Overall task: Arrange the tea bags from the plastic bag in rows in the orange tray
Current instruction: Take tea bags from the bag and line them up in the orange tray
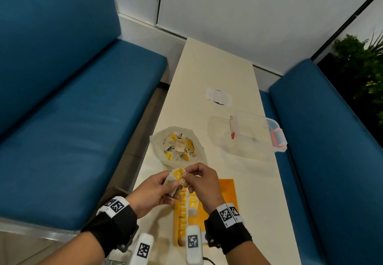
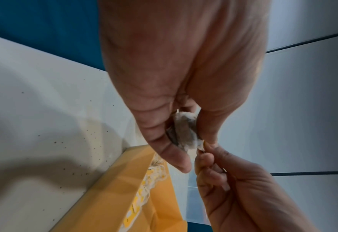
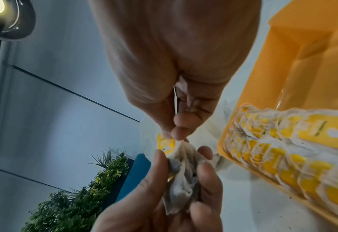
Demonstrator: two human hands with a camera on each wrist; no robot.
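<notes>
A small bunch of tea bags (image 1: 173, 181) is being held above the table (image 1: 215, 73) by the left hand (image 1: 152, 194), whose fingers (image 3: 205, 175) and thumb are being kept curled and clamped round the paper pouches. The yellow tag (image 3: 165, 144) at the top of the bunch is being pinched by the right hand (image 1: 204, 183), with its fingertips (image 3: 179, 133) being pressed together on the tag's edge; a thin string is being seen running up along that palm. Both sets of fingers are being kept touching the same bunch, tip to tip.

Directly beneath the fingers, the orange tray (image 1: 228, 190) is being observed on the table, with rows of tea bags (image 3: 279, 166) already lying overlapped in it, yellow tags up. Just beyond the fingers, the open plastic bag (image 1: 178, 146) is being noted, with loose tea bags heaped inside. Farther off, to the right of the fingers, a clear lidded container (image 1: 257, 132) with red clips is being recorded, and beyond it a small white packet (image 1: 218, 96). Blue benches (image 1: 72, 119) are being seen along both sides of the table.
</notes>
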